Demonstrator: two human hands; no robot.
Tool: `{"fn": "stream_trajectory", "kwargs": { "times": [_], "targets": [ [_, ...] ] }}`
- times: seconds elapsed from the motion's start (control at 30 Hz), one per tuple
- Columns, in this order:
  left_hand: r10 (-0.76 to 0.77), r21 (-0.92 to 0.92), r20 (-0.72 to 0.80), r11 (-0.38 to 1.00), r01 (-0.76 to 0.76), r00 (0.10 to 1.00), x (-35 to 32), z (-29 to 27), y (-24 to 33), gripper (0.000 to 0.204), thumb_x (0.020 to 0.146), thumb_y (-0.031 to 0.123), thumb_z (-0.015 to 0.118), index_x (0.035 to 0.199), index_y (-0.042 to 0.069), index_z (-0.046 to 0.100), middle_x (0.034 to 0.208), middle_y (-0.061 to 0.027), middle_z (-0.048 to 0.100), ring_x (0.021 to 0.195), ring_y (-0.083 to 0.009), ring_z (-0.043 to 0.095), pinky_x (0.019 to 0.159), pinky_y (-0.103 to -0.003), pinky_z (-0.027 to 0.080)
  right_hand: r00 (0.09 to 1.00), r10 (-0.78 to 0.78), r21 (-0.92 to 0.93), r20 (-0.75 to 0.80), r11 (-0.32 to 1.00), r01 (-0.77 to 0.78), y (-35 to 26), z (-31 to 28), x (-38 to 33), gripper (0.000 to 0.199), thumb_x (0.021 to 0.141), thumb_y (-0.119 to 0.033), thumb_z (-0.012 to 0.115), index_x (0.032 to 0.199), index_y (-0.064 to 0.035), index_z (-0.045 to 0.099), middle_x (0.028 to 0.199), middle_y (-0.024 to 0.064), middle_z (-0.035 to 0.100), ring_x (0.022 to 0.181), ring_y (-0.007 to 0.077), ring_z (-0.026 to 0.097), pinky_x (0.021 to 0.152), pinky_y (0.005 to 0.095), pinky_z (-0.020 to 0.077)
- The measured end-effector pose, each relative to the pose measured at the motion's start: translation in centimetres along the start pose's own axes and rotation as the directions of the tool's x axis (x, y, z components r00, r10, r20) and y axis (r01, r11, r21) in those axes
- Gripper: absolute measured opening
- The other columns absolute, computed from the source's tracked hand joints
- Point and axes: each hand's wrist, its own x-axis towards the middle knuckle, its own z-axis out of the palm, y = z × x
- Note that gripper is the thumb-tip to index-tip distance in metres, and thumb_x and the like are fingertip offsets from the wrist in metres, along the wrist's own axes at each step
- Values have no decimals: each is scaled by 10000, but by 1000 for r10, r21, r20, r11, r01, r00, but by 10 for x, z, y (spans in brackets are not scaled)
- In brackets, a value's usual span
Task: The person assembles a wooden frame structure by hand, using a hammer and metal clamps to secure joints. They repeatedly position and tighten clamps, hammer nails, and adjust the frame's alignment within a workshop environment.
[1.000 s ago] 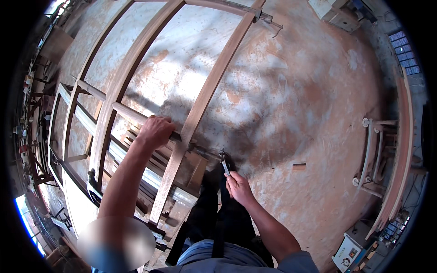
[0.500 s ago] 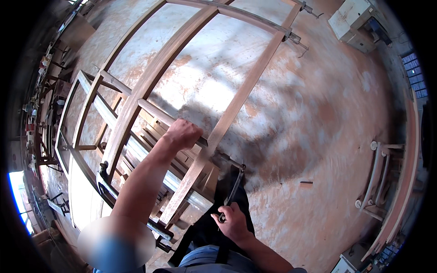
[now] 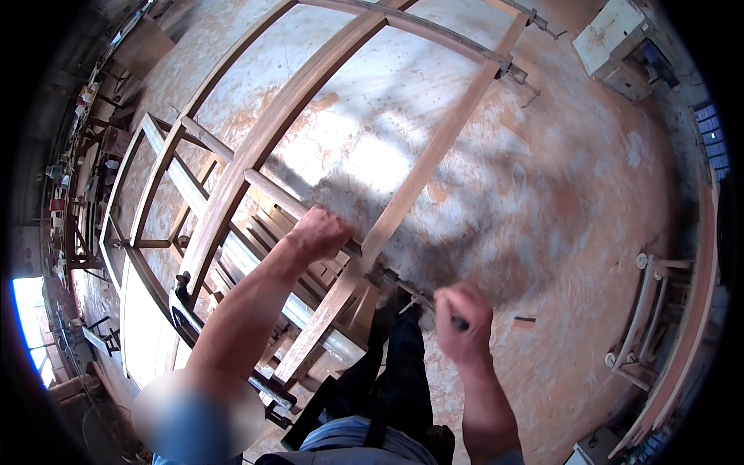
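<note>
A large wooden frame [image 3: 434, 147] of long rails joined by crosspieces spreads out in front of me. My left hand [image 3: 322, 232] is closed in a fist around a crosspiece [image 3: 273, 192], close to the frame's right-hand rail. Just outside that rail the threaded screw [image 3: 404, 285] of a metal bar clamp sticks out to the right. My right hand [image 3: 465, 324] is closed around the dark grip of the clamp's crank handle [image 3: 459, 324], beyond the screw's end. The hand is a little blurred, and most of the crank is hidden by it.
More clamps sit on the frame: one at the far right rail [image 3: 515, 74], another at the lower left [image 3: 182, 306]. Wooden pieces lie under the frame. A small wood block [image 3: 524, 322] rests on the floor. A pale cabinet [image 3: 612, 46] stands far right.
My right hand has swung with the crank handle up and to the right, from below the screw to its right side. My left hand keeps its hold on the crosspiece.
</note>
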Motion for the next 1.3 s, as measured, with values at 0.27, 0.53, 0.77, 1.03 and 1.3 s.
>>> {"fn": "stream_trajectory", "kwargs": {
  "times": [0.27, 0.53, 0.77, 1.03, 1.3],
  "targets": [
    [-52, -48, 85, 997, 57, 995, 0, -12, 4, 52, 817, 81, 601, 833, 110, 641, 771, -87, 683, 753, -222, 685, 658, -366, 547, 607, 732, 620, 311, 328, -713, 80, 8, 52, 154, 866, -19, 485, 959, 24, 599, 539, 40, 486, 459, 143, 493, 488, 329, 481],
    [-20, 0, 108, 1000, 20, 994, 0, -16, 4, 54, 875, 145, 608, 863, 123, 656, 768, -32, 651, 720, -170, 651, 652, -321, 527, 215, 777, 416, 591, -66, -907, 157, 40, 68, 137, 812, -89, 495, 888, -20, 586, 485, 40, 434, 417, 207, 483, 465, 398, 444],
    [-51, -69, 67, 996, 55, 996, -8, 7, -3, 69, 812, 193, 650, 874, 177, 673, 847, -18, 692, 861, -212, 680, 795, -376, 494, 91, 752, 348, 653, -192, -918, 165, 62, 63, 133, 868, -175, 544, 804, -60, 562, 487, -23, 385, 452, 138, 388, 469, 291, 344],
    [-161, -97, -231, 985, 142, 960, -5, 25, 13, 58, 764, 206, 644, 721, 184, 676, 751, 16, 669, 893, -190, 650, 805, -341, 452, 47, 819, 396, 571, -225, -890, 166, 51, 56, 185, 905, -265, 555, 814, -105, 540, 555, -15, 416, 503, 165, 405, 540, 327, 360],
    [-122, -87, -13, 989, 121, 992, 3, -7, 15, 86, 752, 206, 672, 772, 160, 741, 845, -22, 721, 864, -220, 688, 731, -351, 520, 320, 891, 317, 322, 217, -923, 179, 66, 59, 202, 948, -262, 557, 956, -80, 470, 649, 37, 464, 434, 182, 450, 407, 339, 406]
  ]
}}
